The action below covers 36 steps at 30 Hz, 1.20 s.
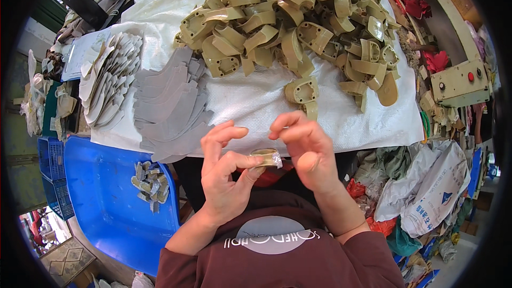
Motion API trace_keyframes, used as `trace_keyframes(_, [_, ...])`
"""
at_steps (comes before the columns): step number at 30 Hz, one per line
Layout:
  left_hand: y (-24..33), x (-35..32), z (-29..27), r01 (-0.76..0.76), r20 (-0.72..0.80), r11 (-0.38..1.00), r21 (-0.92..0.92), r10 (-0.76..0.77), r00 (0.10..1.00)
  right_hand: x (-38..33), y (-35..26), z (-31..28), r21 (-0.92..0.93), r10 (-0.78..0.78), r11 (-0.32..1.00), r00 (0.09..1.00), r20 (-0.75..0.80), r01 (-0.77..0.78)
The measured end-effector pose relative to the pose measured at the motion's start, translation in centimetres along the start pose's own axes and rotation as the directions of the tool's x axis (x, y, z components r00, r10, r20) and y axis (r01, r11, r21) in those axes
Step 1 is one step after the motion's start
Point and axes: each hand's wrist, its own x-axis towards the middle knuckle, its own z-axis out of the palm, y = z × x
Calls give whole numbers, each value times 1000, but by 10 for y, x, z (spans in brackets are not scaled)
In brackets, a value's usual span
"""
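Note:
My left hand [224, 173] pinches a small olive-tan curved plastic piece [264, 156] between thumb and fingers, held over my lap at the table's near edge. My right hand [305, 144] meets it from the right, fingertips on a shiny silvery strip [277, 159] at the piece's right end. Behind the hands, a large heap of the same olive-tan moulded pieces [288, 16] covers the white woven sheet [256, 101] on the table. One of these pieces [302, 92] lies alone just beyond my fingers.
A fanned stack of grey flat cut-outs [173, 106] and a fan of pale cut-outs [109, 77] lie at the left. A blue plastic bin [106, 192] with several small grey scraps [151, 184] stands lower left. Bags and clutter [426, 192] fill the right; a beige machine [460, 81] stands upper right.

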Motion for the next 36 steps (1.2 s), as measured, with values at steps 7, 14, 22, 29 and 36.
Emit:
trace_keyframes(7, [-8, -2, -11, -307, 99, 948, 89, 298, 949, 4, -15, -8, -112, 208, 974, 971, 119, -196])
trace_keyframes(14, [-23, -6, -11, 346, 369, 775, -529, -156, 916, 6, -11, -8, -472, -174, 842, 960, 219, 261])
trace_keyframes(22, [-15, -20, 9, 516, 354, 585, -626, -377, 856, 0, 10, 9, -508, -198, 817, 960, 199, 274])
trace_keyframes(29, [3, -14, 17, 448, 317, 658, -605, -317, 894, 19, 6, 10, 7, 307, 949, 926, 219, -316])
trace_keyframes(36, [-17, -24, 21, 316, 134, 804, -503, -289, 948, 3, 27, 11, -192, 67, 981, 969, 237, -21])
